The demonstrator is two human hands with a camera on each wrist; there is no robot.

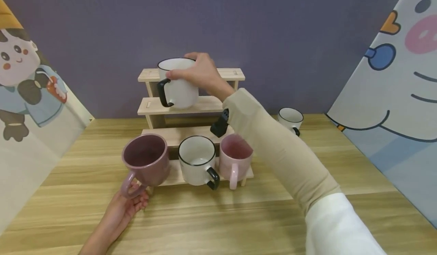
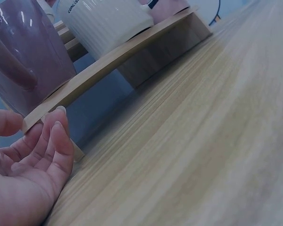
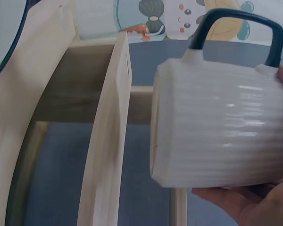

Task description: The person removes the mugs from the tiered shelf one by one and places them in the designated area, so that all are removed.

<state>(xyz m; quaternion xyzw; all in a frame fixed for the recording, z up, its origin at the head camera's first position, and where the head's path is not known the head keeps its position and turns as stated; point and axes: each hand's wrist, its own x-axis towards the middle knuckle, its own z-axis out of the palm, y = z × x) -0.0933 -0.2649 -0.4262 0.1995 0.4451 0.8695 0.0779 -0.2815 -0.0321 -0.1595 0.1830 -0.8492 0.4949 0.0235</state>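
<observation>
Right hand [image 1: 203, 74] gripping white mug [image 1: 184, 93] by body, upright, before upper half of wooden rack [image 1: 211, 104]; gap between base and shelf edge [image 3: 106, 155] below. Left hand [image 1: 126, 207], fingers curled, pinching bottom shelf [image 1: 175, 174] at left corner. Mauve mug [image 1: 155, 173], second white mug [image 1: 192, 170], pink mug [image 1: 226, 166] there, mouths up, inner walls showing. Tabletop [image 1: 205, 224] stretches rightward; far mug [image 1: 289, 115] near wall [image 1: 273, 57].
</observation>
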